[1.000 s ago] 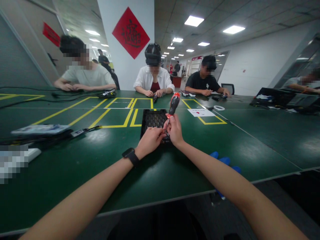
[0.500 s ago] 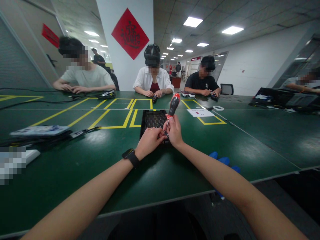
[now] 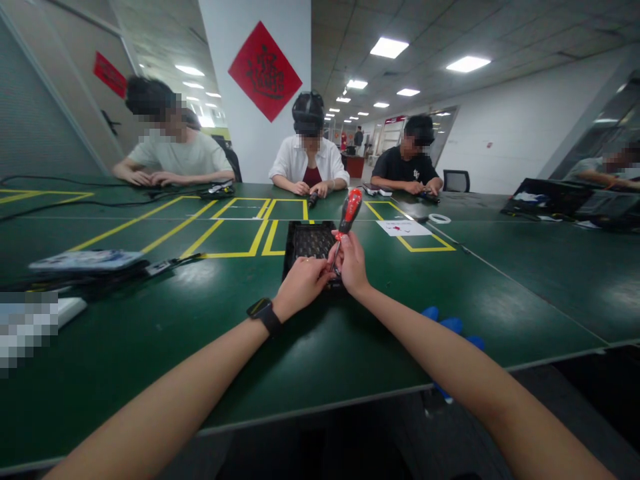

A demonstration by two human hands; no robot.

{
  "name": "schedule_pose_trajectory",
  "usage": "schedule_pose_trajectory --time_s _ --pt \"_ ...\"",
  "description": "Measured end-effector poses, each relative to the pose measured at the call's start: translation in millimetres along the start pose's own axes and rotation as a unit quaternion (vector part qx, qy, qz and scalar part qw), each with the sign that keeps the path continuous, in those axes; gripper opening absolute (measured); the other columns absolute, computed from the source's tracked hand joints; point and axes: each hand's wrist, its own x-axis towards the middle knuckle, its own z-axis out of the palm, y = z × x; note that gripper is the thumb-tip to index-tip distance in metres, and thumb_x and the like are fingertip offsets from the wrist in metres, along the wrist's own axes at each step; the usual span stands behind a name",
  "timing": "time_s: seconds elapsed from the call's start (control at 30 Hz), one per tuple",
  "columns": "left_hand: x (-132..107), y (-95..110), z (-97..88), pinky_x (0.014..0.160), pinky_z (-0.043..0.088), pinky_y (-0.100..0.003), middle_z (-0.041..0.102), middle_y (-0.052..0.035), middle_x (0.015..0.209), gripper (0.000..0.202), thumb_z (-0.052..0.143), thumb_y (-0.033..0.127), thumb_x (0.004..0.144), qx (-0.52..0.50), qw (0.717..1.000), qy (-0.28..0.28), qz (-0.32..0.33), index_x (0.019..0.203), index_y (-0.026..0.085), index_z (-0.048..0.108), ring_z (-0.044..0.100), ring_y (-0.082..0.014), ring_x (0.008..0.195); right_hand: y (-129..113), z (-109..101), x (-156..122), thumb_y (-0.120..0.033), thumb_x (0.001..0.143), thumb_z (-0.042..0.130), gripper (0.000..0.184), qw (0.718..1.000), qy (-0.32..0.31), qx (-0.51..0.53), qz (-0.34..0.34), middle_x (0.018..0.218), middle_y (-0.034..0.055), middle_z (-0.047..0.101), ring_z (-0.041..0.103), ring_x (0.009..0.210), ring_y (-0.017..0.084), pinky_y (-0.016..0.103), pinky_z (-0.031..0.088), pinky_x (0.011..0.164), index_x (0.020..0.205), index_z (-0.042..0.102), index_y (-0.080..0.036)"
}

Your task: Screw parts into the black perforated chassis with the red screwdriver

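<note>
A screwdriver (image 3: 351, 212) with a red and black handle stands nearly upright, leaning slightly to the right, its metal shaft pointing down. My right hand (image 3: 353, 263) is closed around the shaft just below the handle. Beside the shaft's lower end, my left hand (image 3: 304, 279) is pinched; whatever it may hold is too small and covered to make out. Both hands are over the near right part of a black tray-like case (image 3: 289, 247) with a dark patterned inside. The screwdriver's tip is hidden among my fingers.
Yellow tape (image 3: 230, 255) marks the green table (image 3: 240, 387). Right of the case lie a printed sheet (image 3: 404, 228) and a white ring (image 3: 439, 218). Blue objects (image 3: 451, 325) sit by my right forearm. Cables and a flat box (image 3: 85, 261) lie left. Several people sit opposite.
The screwdriver has turned about its length: more of the handle's red side faces me now. Both hands keep their hold. The whole view has shifted slightly.
</note>
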Motion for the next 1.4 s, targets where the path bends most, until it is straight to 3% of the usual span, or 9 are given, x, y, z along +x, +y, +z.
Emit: schedule_pose_trajectory --time_s 0.33,0.8,1.03,1.4 --pt "0.7 -0.3 -0.2 0.066 0.036 -0.029 0.06 -0.0004 0.069 0.017 0.063 0.032 0.079 -0.007 0.999 0.018 -0.036 0.075 0.018 0.054 0.055 -0.0166 0.069 5.3 -1.1 -0.6 -0.042 0.092 0.037 0.029 0.999 0.004 -0.028 -0.027 0.052 -0.007 0.049 0.038 0.037 0.005 0.016 0.03 0.039 0.1 0.05 -0.018" --pt "-0.9 2.7 -0.5 0.073 0.037 -0.031 0.062 -0.0029 0.075 0.012 0.05 0.024 0.088 0.003 1.0 0.023 -0.017 0.079 0.017 0.055 0.056 -0.0177 0.074 3.9 -0.6 0.2 -0.043 0.091 0.037 0.031 1.0 0.0 -0.022 -0.022 0.054 -0.0067 0.049 0.038 0.038 0.005 0.017 0.03 0.039 0.105 0.049 -0.018" --pt "0.1 -0.2 -0.1 0.068 0.037 -0.03 0.062 -0.0012 0.069 0.017 0.064 0.033 0.078 -0.014 0.999 0.014 -0.03 0.076 0.018 0.056 0.057 -0.0177 0.069 3.0 0.1 -0.4 -0.043 0.091 0.039 0.029 0.999 0.004 -0.026 -0.028 0.052 -0.0076 0.047 0.037 0.038 0.005 0.017 0.03 0.039 0.104 0.048 -0.019" --pt "0.4 -3.6 2.9 0.071 0.039 -0.029 0.064 -0.004 0.073 0.01 0.053 0.022 0.085 -0.023 1.0 0.007 0.0 0.083 0.017 0.061 0.058 -0.0165 0.071 3.1 -2.3 0.3 -0.043 0.091 0.036 0.03 1.0 -0.002 -0.018 -0.011 0.054 -0.0069 0.049 0.035 0.036 0.004 0.017 0.027 0.037 0.102 0.049 -0.018"
